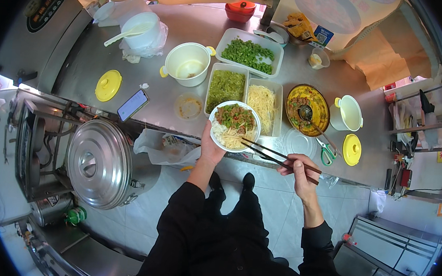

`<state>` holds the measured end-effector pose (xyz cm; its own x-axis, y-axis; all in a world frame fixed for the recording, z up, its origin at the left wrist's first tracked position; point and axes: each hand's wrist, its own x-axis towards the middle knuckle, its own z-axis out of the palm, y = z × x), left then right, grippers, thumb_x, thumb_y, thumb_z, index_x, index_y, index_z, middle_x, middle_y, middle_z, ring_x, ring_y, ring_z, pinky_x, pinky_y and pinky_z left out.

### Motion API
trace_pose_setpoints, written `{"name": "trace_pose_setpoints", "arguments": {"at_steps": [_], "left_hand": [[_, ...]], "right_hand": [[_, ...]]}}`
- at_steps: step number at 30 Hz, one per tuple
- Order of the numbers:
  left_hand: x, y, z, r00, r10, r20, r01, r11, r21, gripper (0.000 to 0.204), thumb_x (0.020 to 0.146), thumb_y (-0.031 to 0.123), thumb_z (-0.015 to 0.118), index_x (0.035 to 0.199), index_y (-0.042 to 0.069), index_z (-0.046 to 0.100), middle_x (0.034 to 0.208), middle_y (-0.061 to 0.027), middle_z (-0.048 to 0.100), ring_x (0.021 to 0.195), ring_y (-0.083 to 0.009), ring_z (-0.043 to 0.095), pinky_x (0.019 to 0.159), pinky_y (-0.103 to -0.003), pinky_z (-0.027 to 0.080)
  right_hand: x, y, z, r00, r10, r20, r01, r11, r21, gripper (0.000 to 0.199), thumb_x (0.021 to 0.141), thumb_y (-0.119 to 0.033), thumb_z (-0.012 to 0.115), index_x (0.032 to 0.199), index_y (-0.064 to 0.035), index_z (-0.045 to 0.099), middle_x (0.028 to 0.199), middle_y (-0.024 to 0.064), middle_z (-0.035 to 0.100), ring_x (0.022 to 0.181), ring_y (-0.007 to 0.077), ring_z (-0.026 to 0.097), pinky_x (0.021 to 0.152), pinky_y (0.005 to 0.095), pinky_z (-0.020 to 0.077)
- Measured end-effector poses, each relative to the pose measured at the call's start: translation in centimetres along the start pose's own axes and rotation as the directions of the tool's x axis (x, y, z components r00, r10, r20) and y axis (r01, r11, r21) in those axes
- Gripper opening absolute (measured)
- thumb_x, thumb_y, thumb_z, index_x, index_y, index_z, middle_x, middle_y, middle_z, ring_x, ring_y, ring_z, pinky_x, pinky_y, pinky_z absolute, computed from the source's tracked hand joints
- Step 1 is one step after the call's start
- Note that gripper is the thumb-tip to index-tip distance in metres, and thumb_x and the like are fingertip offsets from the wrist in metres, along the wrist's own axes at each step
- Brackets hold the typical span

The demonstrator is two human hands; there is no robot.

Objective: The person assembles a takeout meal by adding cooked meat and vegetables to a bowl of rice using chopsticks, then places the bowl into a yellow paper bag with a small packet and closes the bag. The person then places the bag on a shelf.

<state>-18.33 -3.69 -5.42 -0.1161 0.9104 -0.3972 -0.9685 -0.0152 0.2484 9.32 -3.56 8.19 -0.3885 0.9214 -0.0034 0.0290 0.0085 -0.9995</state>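
My left hand [213, 149] holds a white bowl [212, 117] by its lower left side, just over the counter's front edge. In the bowl are white rice or noodles, pale shreds and a topping of meat with green pieces. My right hand [301, 174] is closed around dark chopsticks [271, 153], whose tips reach the shreds at the bowl's right side. Behind the bowl sit a container of chopped pickled greens [227, 88] and a container of pale yellow shreds [261, 104]. Farther back stands a tub of chopped green herbs [247, 54].
To the right are a yellow bowl [323, 107] of meat with a ladle, a white pot [347, 113], green-handled scissors [327, 154] and a yellow lid [352, 150]. Leftward lie a phone [132, 105] and another white pot [187, 64]. A large lidded steel pot [99, 162] stands below the counter.
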Motion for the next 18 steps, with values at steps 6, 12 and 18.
{"name": "trace_pose_setpoints", "arguments": {"at_steps": [6,12,18], "left_hand": [[0.6,-0.1,-1.3,0.999,0.001,0.051,0.000,1.000,-0.018,0.060,0.101,0.047,0.045,0.147,0.009,0.041,0.148,-0.0115,0.047,0.135,-0.0310,0.046,0.113,-0.048,0.038],[0.6,0.0,-1.5,0.998,-0.020,0.056,0.021,1.000,-0.018,0.060,0.100,0.046,0.046,0.147,0.009,0.041,0.148,-0.0121,0.047,0.135,-0.0317,0.046,0.112,-0.048,0.038],[0.6,0.0,-1.5,0.999,-0.024,0.037,0.025,0.999,-0.034,0.059,0.100,0.045,0.047,0.147,0.009,0.041,0.148,-0.0122,0.047,0.135,-0.0318,0.046,0.113,-0.049,0.038]], "right_hand": [[0.3,2.3,1.7,0.996,0.068,0.049,-0.071,0.996,0.052,0.031,0.105,-0.020,0.050,0.114,0.0064,0.062,0.094,0.0153,0.068,0.081,0.0239,0.071,0.073,0.0335,0.0597],[0.8,2.5,0.0,0.992,0.094,-0.082,-0.083,0.988,0.129,0.032,0.104,-0.023,0.052,0.113,0.0058,0.063,0.090,0.0144,0.069,0.077,0.0236,0.071,0.069,0.0335,0.0594],[1.1,1.9,-0.3,0.990,0.083,-0.110,-0.071,0.992,0.108,0.034,0.104,-0.026,0.054,0.113,0.0056,0.062,0.091,0.0145,0.069,0.076,0.0224,0.070,0.068,0.0333,0.0589]]}}
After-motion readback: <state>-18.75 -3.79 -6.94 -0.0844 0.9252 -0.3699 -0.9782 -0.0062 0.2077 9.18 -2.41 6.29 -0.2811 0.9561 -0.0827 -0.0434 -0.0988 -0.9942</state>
